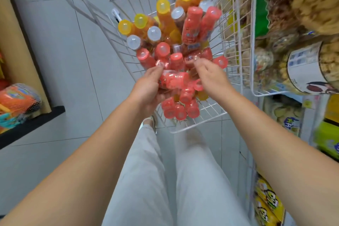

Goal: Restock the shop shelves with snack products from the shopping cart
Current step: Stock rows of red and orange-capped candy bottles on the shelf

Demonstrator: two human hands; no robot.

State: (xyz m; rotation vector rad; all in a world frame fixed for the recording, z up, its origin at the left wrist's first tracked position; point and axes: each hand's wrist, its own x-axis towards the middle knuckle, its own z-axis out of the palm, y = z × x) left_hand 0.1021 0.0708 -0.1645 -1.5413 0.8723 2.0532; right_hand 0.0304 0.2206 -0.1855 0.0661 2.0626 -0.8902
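Right now a pink bottle (172, 80) lies on its side in the left hand (150, 86), just above the near end of the cart (211, 108); the grip is closed round it, thumb on top near the bottle's base and fingers curled underneath. The right hand (211, 75) reaches in beside it, fingers bent, their tips at another pink bottle in the pile; blur hides whether that grip pinches it or only touches it. More pink-capped bottles (180, 113) crowd the cart under and around both hands, some upright, some tipped. Farther in stand white-capped bottles (134, 42) and, beyond them, yellow-capped bottles (162, 6). A wire shelf basket (253, 42) hangs just right of the cart, with snack tubs (308, 66) behind it. At the left edge a net bag (16, 101) of bright goods sits on a low shelf. Pale trousers (146, 170) and a tiled floor (73, 60) fill the rest.
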